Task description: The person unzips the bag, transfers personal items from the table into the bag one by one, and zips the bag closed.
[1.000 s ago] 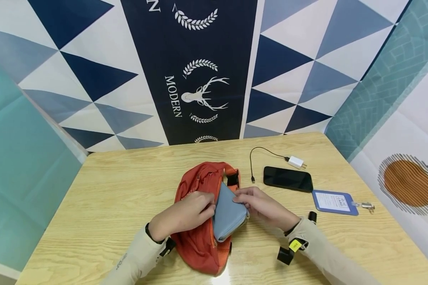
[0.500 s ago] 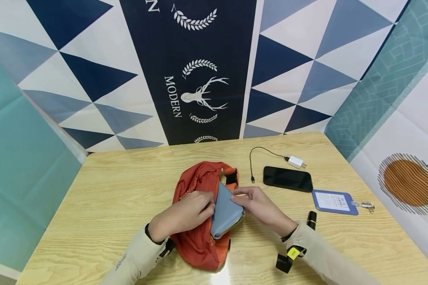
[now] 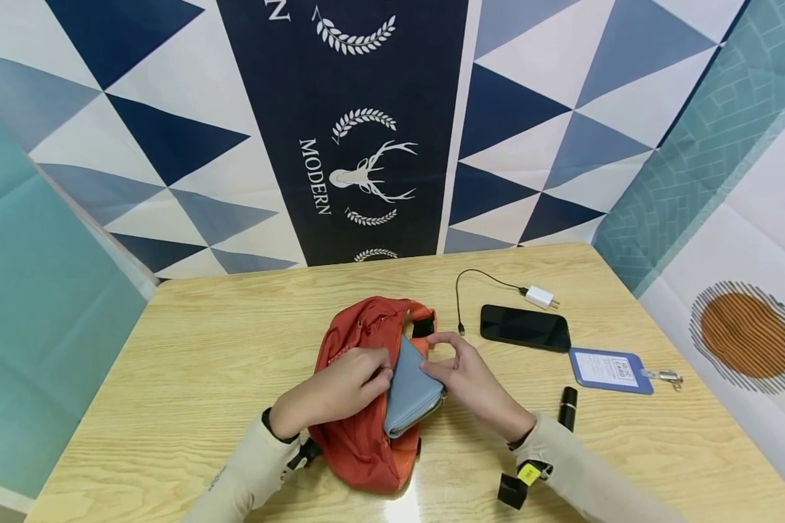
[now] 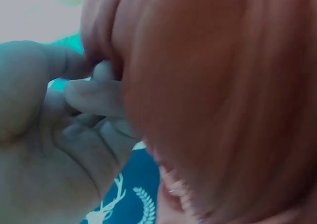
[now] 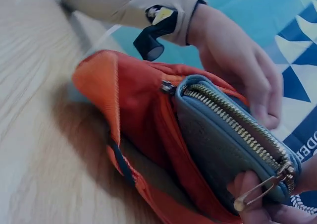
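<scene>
A red-orange waist bag (image 3: 366,459) lies on the table with its zipped mouth toward the right. Partway inside that mouth sits a blue-grey zip wallet (image 3: 411,392), its zipper side still outside. My left hand (image 3: 341,385) pinches the fabric at the edge of the bag's opening, fingers curled over it. In the right wrist view, the wallet's gold zipper (image 5: 237,127) faces the camera and its metal pull hangs at the right end. My right hand (image 3: 474,381) grips the wallet's outer end between thumb and fingers, some of which are hidden beneath it.
To the right lie a black phone (image 3: 525,327), a blue ID card holder (image 3: 608,370) with a metal clip, and a white charger (image 3: 540,296) with a black cable. A small black tube (image 3: 568,408) is beside my right sleeve. A patterned cloth wall stands behind the table.
The wallet has shifted slightly left, deeper into the bag, and my right hand has moved left with it. My left hand keeps its hold on the bag's edge.
</scene>
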{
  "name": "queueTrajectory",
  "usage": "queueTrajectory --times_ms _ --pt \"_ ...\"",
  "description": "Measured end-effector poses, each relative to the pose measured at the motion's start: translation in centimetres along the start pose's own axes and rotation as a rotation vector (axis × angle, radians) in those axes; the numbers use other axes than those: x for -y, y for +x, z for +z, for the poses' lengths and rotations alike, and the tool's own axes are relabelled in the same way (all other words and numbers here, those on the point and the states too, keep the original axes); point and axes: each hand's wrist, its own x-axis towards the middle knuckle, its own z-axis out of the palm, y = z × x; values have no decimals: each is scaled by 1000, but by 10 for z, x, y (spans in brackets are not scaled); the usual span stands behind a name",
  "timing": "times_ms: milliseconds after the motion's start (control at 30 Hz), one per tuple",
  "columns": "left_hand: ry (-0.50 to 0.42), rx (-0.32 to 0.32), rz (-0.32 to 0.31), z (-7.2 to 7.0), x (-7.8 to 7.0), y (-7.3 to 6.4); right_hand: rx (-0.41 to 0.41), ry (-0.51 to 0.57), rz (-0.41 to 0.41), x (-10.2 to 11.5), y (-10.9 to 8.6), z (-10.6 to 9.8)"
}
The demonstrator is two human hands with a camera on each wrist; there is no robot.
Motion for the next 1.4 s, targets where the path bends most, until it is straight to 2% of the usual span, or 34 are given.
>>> queueTrajectory --times_ms 167,333,467,600,767,933,1100,1233,1300,1400 --pt "44 28 -24 -6 -1 -5 -26 40 -10 1 1 0" --pt "189 56 -36 -1 -12 -13 7 66 -64 -1 1 2" --pt "328 93 -114 0 -23 -22 44 72 -79 -2 2 1" --pt "397 104 -176 1 -32 -32 77 31 -77 -3 5 1" --pt "473 33 -224 12 -35 -55 132 11 -76 -6 6 1" --pt "553 -7 -206 31 -32 -77 155 59 -42 -6 3 -1" --pt "504 -72 -181 42 -24 -91 243 138 -11 -4 -2 -2" --pt "471 -140 -142 44 -20 -97 338 135 -52 -2 -4 0" --pt "456 -173 -122 45 -19 -97 354 109 -91 -1 -5 2" --pt "454 -223 -89 45 -17 -99 327 78 -131 1 -7 6"
